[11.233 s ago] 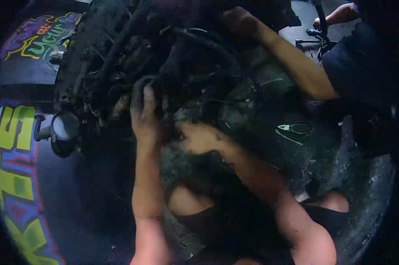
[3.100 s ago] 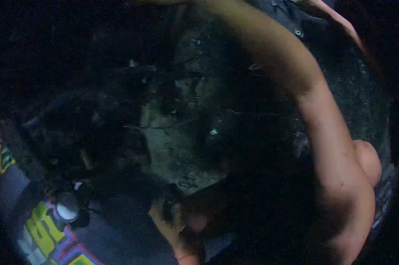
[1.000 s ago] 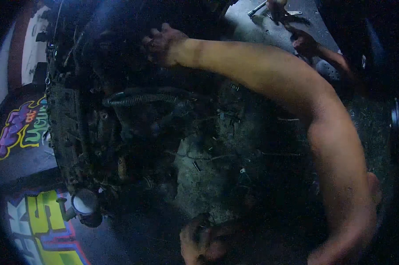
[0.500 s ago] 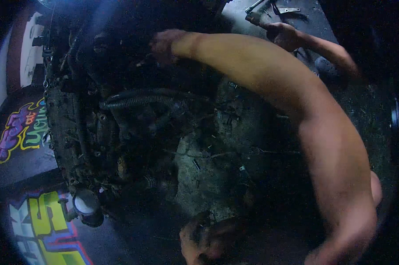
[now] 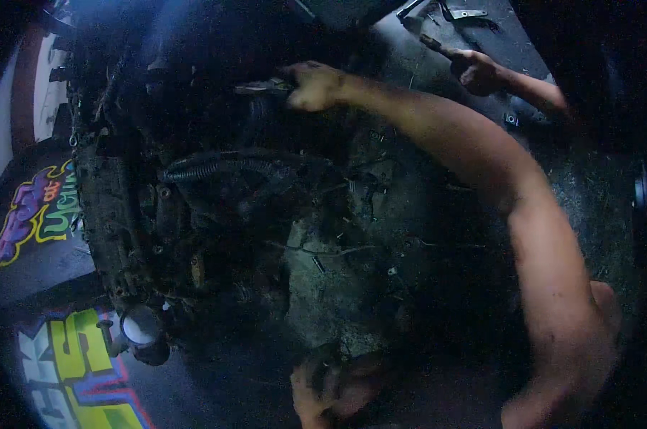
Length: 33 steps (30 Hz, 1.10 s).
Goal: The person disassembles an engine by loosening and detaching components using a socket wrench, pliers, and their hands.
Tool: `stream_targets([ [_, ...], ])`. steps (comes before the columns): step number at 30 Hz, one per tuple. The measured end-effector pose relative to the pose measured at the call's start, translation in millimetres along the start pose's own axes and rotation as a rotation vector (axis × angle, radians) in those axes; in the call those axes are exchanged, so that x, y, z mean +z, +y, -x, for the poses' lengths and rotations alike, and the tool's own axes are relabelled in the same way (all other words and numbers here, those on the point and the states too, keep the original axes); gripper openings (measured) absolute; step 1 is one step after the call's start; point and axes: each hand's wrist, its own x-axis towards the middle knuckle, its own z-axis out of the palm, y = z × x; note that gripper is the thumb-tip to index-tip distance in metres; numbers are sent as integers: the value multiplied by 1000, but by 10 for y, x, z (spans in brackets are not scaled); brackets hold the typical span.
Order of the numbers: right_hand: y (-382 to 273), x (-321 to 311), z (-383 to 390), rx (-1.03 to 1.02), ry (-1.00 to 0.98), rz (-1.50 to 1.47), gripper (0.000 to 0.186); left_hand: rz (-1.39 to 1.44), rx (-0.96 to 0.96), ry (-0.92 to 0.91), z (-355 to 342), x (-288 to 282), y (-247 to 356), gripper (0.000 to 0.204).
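Note:
My right arm reaches up from the lower right in a long bend. At its end my right hand (image 5: 312,86) is closed on a short metal hand tool (image 5: 266,87), whose pale end points left; its exact kind is too dark to tell. This hand hangs over the dark upper part of a greasy engine (image 5: 134,214). A ribbed hose (image 5: 202,168) runs across below it. Low in the middle, at the bottom edge, is my left hand (image 5: 309,393), beside dark shapes; its fingers are mostly lost in shadow.
At the upper right, another person's hand (image 5: 473,71) grips a dark tool (image 5: 438,46) near metal parts (image 5: 470,13) on a pale surface. A small bolt-like piece (image 5: 318,265) and a thin wire (image 5: 323,252) lie on the stained floor (image 5: 309,293). Painted lettering covers the left wall (image 5: 87,350).
My right hand has drawn back to the right from deeper over the engine, and the metal tool now shows in it. The other person's hand has moved slightly right and down. My left hand stays put.

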Motion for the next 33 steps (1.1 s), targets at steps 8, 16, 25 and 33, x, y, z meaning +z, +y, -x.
stream_targets([
  [8, -290, 524, -799, -310, 141, -541, 51, -163, 41, -26, -103, -73, 364, 39],
  [16, -20, 732, -889, -223, 452, -477, 52, -4, 5, 46, -38, -37, 413, 39],
  [25, -498, 188, -583, -99, 41, -396, 53, 92, -66, -48, -99, -68, 452, 39],
  [33, -312, 290, -746, -99, 47, -545, 48, 79, -109, 124, 47, 23, 354, 34],
])
